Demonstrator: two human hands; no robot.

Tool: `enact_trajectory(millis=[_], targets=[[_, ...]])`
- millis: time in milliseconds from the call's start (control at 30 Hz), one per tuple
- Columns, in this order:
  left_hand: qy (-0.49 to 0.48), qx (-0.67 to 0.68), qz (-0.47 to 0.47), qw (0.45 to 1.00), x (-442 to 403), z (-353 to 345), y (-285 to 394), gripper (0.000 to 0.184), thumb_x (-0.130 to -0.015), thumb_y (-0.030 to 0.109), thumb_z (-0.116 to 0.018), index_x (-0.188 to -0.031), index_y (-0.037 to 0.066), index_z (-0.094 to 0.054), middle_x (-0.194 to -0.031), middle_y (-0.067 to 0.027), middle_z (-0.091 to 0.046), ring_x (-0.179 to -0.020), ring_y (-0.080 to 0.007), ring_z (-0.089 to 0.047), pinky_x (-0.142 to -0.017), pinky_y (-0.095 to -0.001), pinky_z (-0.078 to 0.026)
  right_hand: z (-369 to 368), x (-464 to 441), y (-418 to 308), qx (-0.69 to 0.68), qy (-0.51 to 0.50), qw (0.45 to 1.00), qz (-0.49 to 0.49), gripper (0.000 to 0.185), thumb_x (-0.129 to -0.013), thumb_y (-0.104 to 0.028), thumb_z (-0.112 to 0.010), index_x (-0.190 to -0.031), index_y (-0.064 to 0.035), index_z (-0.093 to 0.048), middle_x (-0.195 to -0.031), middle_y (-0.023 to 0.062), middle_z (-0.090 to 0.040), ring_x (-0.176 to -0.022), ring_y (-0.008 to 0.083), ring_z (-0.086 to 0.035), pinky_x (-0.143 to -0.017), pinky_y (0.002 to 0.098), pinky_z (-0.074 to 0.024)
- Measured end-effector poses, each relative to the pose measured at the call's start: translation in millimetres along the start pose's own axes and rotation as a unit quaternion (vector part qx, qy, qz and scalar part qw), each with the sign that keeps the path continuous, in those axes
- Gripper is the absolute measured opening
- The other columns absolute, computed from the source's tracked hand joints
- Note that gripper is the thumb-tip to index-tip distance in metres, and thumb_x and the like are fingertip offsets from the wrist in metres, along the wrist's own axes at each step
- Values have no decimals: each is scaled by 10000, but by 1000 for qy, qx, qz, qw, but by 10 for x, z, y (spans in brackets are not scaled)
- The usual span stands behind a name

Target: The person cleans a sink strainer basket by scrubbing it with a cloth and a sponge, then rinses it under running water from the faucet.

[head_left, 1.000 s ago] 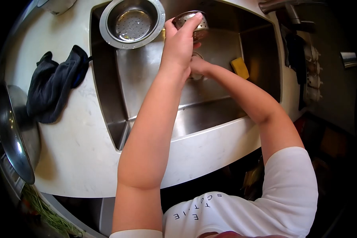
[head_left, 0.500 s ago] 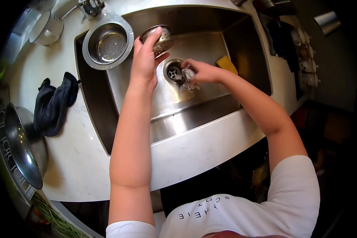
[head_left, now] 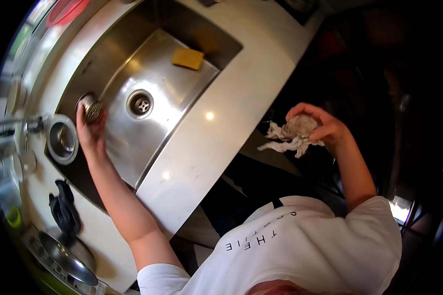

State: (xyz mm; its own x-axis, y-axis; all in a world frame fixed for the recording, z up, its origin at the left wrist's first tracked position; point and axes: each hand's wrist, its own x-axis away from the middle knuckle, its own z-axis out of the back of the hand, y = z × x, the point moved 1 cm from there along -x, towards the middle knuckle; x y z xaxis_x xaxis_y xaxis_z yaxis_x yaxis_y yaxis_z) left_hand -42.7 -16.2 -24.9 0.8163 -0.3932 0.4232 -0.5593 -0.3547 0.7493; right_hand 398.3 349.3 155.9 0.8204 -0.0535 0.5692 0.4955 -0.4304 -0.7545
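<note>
At the sink's left side, my left hand (head_left: 90,132) grips a perforated metal sink strainer basket (head_left: 91,109), its holed surface facing the drain. The round drain (head_left: 140,103) lies uncovered in the floor of the steel sink (head_left: 128,152). My right hand (head_left: 325,125) is past the counter's front edge, over the dark floor area, with its fingers closed round a crumpled, greyish wad of wet paper or cloth (head_left: 298,130). Loose ends of the wad hang out toward the counter.
A yellow sponge (head_left: 187,58) lies in the sink's far part. By the faucet, a round metal strainer bowl (head_left: 63,140) sits at the sink's corner. Dark gloves (head_left: 64,209) and a large steel bowl (head_left: 69,258) are on the left counter. A pink basin (head_left: 66,11) is at the top left.
My right hand has lifted the wad from beside the drain and carried it right, out past the counter edge. The view has turned; my left hand still holds the strainer basket.
</note>
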Motion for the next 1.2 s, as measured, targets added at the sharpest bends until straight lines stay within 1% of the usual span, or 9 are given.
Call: enact_trajectory(millis=[200,267,367,467,600,767,867,1033,1200], targets=[[0,-6,2,1000,27,18,31,347,-963,356,-624,-1210,112,-626,-1082,-83,-703,-952,-236,-687,-854,-394,-544,489,-33,1270,119,192,971,-78,655,-778,-179,-811,-1350,-51,-518,-1224,103,-612,-1116,210,-602,-985,358,-487],[-4,-17,-4,1000,42,37,23,349,-964,358,-623,-1222,123,-622,-1111,-76,-695,-968,-224,-682,-865,-393,-539,669,-293,1716,127,208,968,-66,781,-778,-250,-823,-1428,-38,-448,-1359,175,-544,-1265,288,-523,-1091,410,-410],[11,-47,-27,998,22,66,6,354,-946,381,-645,-1208,144,-620,-1111,-58,-679,-959,-202,-673,-856,-382,-541,942,-518,2374,452,271,850,10,974,-773,-295,-825,-1524,-23,-268,-1572,244,-264,-1465,360,-259,-1190,427,-264],[30,-45,-29,998,41,16,-20,359,-931,385,-661,-1196,145,-618,-1086,-55,-681,-959,-201,-671,-845,-377,-543,615,-465,1838,315,375,864,116,589,-864,-202,-737,-1361,-3,-493,-1316,175,-536,-1248,272,-527,-1020,377,-440],[50,-66,-38,996,37,-16,-105,397,-888,411,-695,-1157,154,-559,-1092,-40,-637,-937,-190,-636,-826,-401,-523,122,-465,766,338,366,768,402,284,-901,-26,-566,-1183,8,-578,-1051,108,-590,-911,199,-567,-840,319,-462],[64,-69,-39,995,250,-340,-57,451,-885,416,-692,-1204,162,-499,-1113,-45,-619,-964,-188,-625,-834,-398,-520,-414,-1576,-915,553,232,606,523,267,-912,13,-535,-1169,17,-610,-1139,178,-624,-992,352,-586,-905,390,-455],[49,-67,-36,996,253,-324,-55,449,-889,417,-685,-1213,170,-496,-1120,-45,-618,-965,-189,-624,-837,-394,-516,-734,-2700,-1794,594,244,481,597,476,-856,-16,-544,-1331,-23,-520,-1406,116,-524,-1332,345,-447,-1088,434,-369],[56,-55,-31,996,246,-292,-81,456,-889,422,-679,-1225,178,-493,-1141,-36,-611,-969,-188,-621,-839,-390,-505,-895,-3690,-2494,772,350,249,468,530,-834,-69,-517,-1364,-47,-515,-1414,102,-517,-1381,294,-399,-1125,485,-300],[48,-35,-17,998,247,-333,-59,449,-894,415,-673,-1231,185,-486,-1138,-34,-612,-970,-186,-622,-825,-383,-513,-910,-3630,-2355,823,322,362,298,530,-830,-93,-548,-1347,15,-501,-1351,176,-512,-1317,354,-427,-1128,497,-294]])
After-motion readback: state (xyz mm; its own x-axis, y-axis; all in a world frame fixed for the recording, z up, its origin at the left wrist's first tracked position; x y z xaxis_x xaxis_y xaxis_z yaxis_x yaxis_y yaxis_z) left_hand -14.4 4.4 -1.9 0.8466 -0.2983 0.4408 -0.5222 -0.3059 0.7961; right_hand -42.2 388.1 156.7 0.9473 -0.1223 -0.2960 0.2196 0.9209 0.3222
